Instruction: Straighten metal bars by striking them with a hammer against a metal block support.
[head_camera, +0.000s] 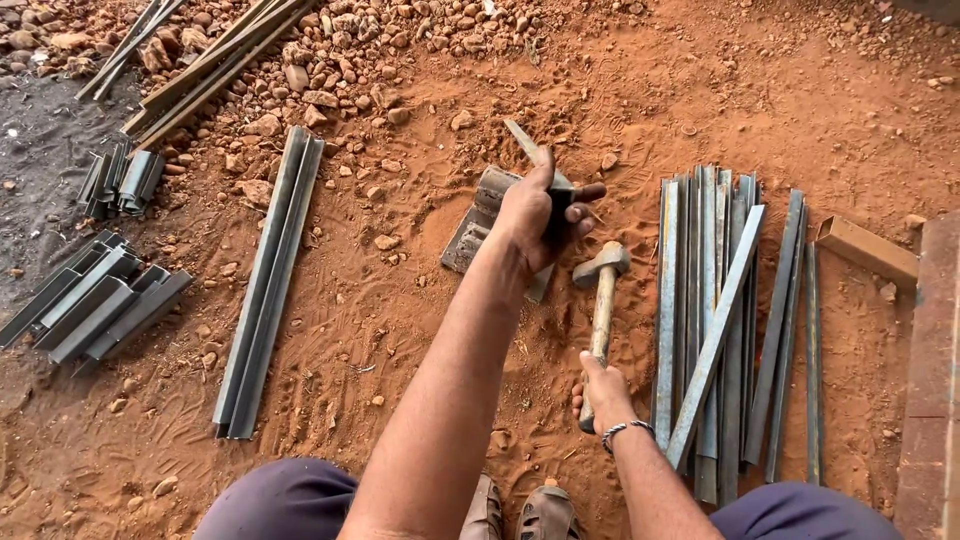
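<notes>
The left hand (535, 215) reaches forward over the red dirt ground (400, 330), its fingers (585, 192) curled around a short dark metal piece (558, 205), thumb up along its far side. That piece sits on top of a grey steel block (478, 222) lying flat in the sand, with a thin metal strip (525, 140) poking out beyond the hand.

The right hand (600, 392) is wrapped tightly around the lower end of a wooden-handled hammer (603, 300); its iron head (601, 264) hangs just right of the left hand, close to the held piece. A bracelet (625, 430) circles that wrist.

To the right lies a pile of long steel angle bars (715, 320), one resting slantwise across the others. To the left, a pair of long angle bars (268, 285) lies alone, with short cut angle pieces (90, 300) stacked farther out. The person's sandalled feet (520, 512) show at the bottom edge.
</notes>
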